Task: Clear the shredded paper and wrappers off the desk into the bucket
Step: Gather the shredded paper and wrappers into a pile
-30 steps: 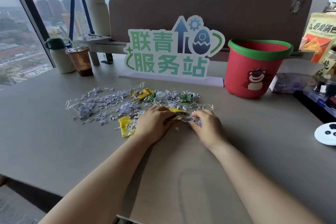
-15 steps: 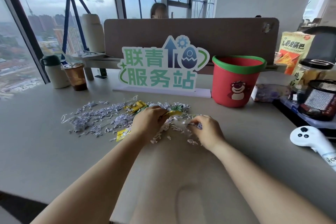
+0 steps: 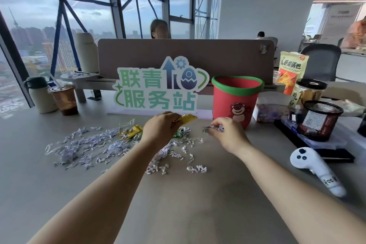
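Right hand (image 3: 227, 134) pinches paper bits (image 3: 214, 129), close by bucket (image 3: 236, 101), bucket up and right. Left hand (image 3: 160, 130) pinches yellow wrapper (image 3: 188, 119), farther off. More paper (image 3: 89, 146) lies left on desk (image 3: 188, 204).

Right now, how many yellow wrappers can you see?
2. One yellow wrapper is pinched in the left hand, raised above the desk. The other lies among the shredded paper. More may be hidden underneath.

A green-lettered sign (image 3: 160, 87) stands mid-desk, iced coffee cup (image 3: 63, 98) left, mesh pen holder (image 3: 320, 120) right.
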Tool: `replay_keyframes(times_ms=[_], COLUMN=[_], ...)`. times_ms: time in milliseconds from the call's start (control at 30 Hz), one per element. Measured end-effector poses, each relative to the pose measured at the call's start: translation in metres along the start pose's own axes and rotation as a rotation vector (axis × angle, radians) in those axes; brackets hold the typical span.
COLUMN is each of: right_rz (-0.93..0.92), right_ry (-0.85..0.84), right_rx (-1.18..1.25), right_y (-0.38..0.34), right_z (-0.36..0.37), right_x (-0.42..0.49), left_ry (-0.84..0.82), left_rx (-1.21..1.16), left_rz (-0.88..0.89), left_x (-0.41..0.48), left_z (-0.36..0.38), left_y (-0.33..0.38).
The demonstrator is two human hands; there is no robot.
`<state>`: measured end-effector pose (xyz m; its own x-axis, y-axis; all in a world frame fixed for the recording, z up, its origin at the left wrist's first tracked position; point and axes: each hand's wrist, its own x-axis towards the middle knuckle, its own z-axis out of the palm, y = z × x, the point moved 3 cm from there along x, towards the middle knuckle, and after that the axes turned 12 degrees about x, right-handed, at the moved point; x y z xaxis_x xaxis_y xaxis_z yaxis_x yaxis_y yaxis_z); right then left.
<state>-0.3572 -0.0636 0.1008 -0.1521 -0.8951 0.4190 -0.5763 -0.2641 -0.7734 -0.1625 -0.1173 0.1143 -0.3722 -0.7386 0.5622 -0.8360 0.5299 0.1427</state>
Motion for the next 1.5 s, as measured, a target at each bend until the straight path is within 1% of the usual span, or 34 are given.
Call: replay_keyframes(times_ms=[200,367,500,633,800,1067,1167,1300,1400,1500], right_rz=[-0.028,-0.055,-0.053,-0.092,-0.059,0.069,0.094,0.141,0.173,0.171], right_ry=[0.071,0.082,0.103,0.126,0.163,0.143,0.094,0.009,-0.056,-0.066], right_rx=[-0.043,-0.063,-0.015,-0.062,-0.129,-0.228,-0.268,-0.392,-0.437,-0.443], right_y=[-0.004,-0.013,-0.02,-0.024,-0.017,0.029,0.041,0.058,0.059,0.059], right_z=[-0.031,-0.054,-0.07,-0.09,-0.119,-0.139,-0.134,-0.125,-0.121,-0.121], right_x=[0.024,0.039,0.053,0.076,0.112,0.175,0.186,0.196,0.198,0.199], left_ry=[0.013,0.043,0.075,0.098,0.111,0.066,0.019,-0.054,-0.143,-0.186], left_rx=[-0.02,-0.038,-0.049,-0.044,-0.047,-0.06,-0.076,-0.101,-0.102,-0.066], left_rz=[0.024,0.047,0.063,0.101,0.138,0.109,0.107,0.111,0.126,0.125], left_x=[0.031,0.053,0.071,0.097,0.146,0.217,0.228,0.237,0.239,0.237], left_z=[-0.004,-0.013,-0.022,-0.029,-0.023,0.02,0.045,0.069,0.077,0.077], left_y=[0.015,0.027,0.038,0.056,0.087,0.125,0.13,0.132,0.131,0.126])
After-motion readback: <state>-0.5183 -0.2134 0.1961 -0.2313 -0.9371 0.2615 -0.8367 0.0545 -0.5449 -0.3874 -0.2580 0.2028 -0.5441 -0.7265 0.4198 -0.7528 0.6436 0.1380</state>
